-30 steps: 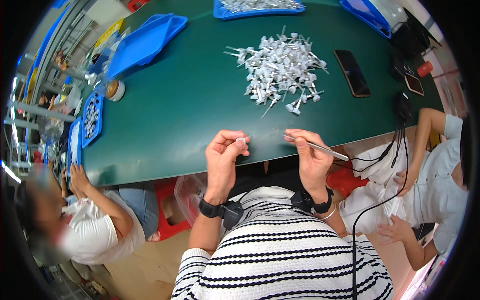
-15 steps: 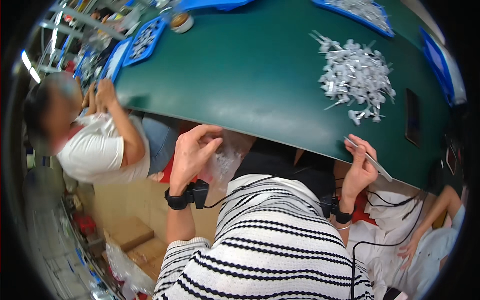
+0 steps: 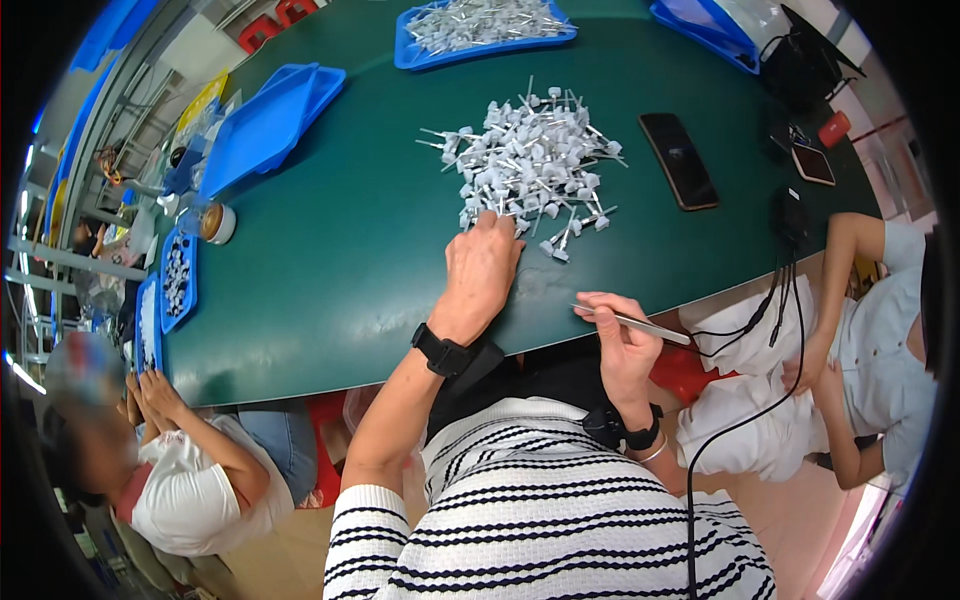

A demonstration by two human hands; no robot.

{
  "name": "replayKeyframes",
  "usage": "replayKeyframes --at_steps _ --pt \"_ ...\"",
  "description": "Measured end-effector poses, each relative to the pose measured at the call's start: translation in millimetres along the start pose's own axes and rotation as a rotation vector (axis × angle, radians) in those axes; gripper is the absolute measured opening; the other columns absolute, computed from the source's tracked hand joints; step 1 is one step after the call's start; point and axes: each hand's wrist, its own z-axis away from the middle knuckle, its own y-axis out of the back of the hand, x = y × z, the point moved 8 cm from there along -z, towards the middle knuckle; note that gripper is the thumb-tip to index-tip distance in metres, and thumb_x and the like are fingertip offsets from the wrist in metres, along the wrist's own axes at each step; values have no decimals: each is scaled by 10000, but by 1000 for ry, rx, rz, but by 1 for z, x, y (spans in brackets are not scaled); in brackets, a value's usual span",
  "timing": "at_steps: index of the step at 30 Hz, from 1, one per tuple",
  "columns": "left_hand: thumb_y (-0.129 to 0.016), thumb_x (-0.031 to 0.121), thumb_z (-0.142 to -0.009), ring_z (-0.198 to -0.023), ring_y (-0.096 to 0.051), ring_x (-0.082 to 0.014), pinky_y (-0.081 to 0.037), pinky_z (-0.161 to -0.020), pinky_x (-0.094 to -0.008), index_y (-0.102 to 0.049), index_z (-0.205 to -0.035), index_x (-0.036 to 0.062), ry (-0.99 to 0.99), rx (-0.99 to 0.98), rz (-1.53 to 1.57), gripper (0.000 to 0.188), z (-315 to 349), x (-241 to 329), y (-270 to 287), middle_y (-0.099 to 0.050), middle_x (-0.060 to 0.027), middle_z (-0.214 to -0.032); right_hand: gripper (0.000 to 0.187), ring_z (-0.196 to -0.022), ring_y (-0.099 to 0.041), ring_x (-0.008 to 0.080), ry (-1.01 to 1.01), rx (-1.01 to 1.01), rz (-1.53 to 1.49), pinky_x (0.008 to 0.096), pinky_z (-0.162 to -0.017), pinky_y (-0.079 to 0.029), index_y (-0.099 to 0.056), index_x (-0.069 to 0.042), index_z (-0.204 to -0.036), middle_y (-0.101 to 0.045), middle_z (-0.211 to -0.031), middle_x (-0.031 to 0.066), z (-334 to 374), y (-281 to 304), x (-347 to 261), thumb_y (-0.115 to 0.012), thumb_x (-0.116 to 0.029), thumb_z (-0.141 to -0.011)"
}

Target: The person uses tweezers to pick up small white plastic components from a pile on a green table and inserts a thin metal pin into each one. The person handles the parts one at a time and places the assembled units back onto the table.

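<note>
My left hand (image 3: 482,270) reaches to the near edge of a heap of small white plastic parts (image 3: 540,160) with thin metallic stems. Its fingertips dip among the parts, so I cannot tell whether they grip one. Near the table's front edge, my right hand (image 3: 626,350) is closed around slim metal tweezers (image 3: 645,325). The tweezers' tip points left, over the green tabletop (image 3: 380,270), apart from the heap. A few parts lie loose at the heap's near side.
A blue tray (image 3: 485,55) of similar parts stands beyond the heap. Right of it lies a dark phone (image 3: 679,160). Stacked blue trays (image 3: 270,130) and a small round tub (image 3: 217,223) are at left. One person (image 3: 200,480) sits at left, another (image 3: 870,330) at right.
My left hand has moved from beside the table's edge forward to the heap. My right hand still holds the tweezers. The view has swung rightward.
</note>
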Motion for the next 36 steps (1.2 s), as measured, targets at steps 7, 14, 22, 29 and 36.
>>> replayKeyframes --at_steps 7,14,22,29,36 --pt "-706 25 -875 -659 -667 -105 -509 -560 -226 -698 -964 2 277 -108 658 93 38 -14 20 -716 -75 -908 206 -940 -692 220 24 -30 -81 323 -839 -578 -631 65 -1062 -690 -1060 166 -15 -21 -19 -568 -124 -1010" --pt "-634 21 -948 -720 -679 -107 -547 -622 -211 -660 -1112 -33 367 -131 1318 175 87 -18 12 -729 -115 -955 191 -863 -696 175 178 -101 -80 279 -766 -548 -676 20 -1053 -735 -1017 118 -15 -54 -43 -627 -147 -976" --pt "-622 22 -949 -783 -670 -133 -560 -704 -247 -671 -1113 -48 369 -93 1361 185 88 -19 6 -715 -122 -968 188 -903 -701 218 175 -133 37 312 -817 -548 -692 31 -1006 -733 -1012 139 -15 -62 -52 -615 -139 -980" --pt "-621 -10 -941 -963 -648 -140 -546 -811 -253 -645 -1231 -32 250 102 1349 292 91 -11 15 -622 -101 -1195 137 -843 -706 197 307 -102 125 293 -728 -562 -678 14 -1045 -732 -1012 120 -10 -69 -55 -657 -65 -936" --pt "-604 34 -957 -840 -625 -119 -522 -738 -251 -596 -1297 -37 425 -36 1428 348 95 -17 -1 -650 -90 -1080 187 -896 -698 204 172 -49 29 302 -799 -548 -697 38 -997 -734 -1001 145 -11 -63 -54 -624 -132 -974"
